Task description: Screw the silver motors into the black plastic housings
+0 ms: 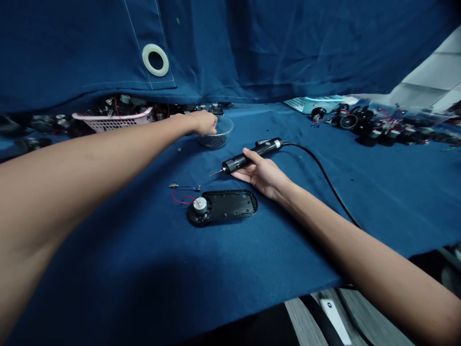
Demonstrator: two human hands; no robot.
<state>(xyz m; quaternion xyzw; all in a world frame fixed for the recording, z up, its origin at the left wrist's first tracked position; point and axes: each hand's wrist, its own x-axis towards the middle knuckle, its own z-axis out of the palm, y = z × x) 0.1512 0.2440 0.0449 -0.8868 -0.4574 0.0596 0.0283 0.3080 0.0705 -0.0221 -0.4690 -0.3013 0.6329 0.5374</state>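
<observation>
The near edge of the blue tablecloth slants from the bottom middle up toward the right side, and a dark blue curtain hangs across the top as the far boundary. Between them, a broad stretch of cloth spreads over the lower left, and another opens at centre right, crossed by the black cord.

Near the middle lies the black plastic shell, long and rounded, hollow side up, with a silvery round motor seated at its left end. A red wire loops from the motor to a little circuit board resting on the cloth.

The right hand, just right of centre, grips a black electric screwdriver, thumb above and fingers beneath, its thin bit pointing left. The left hand reaches over the clear plastic bowl at upper middle, fingers curled down (whether they pinch anything, I cannot tell from here). Small dark pieces cover the bowl's bottom.

By count: one shell, one motor in it, one screwdriver, one bowl and two baskets, the pink basket at upper left and the turquoise basket at upper right.
</observation>
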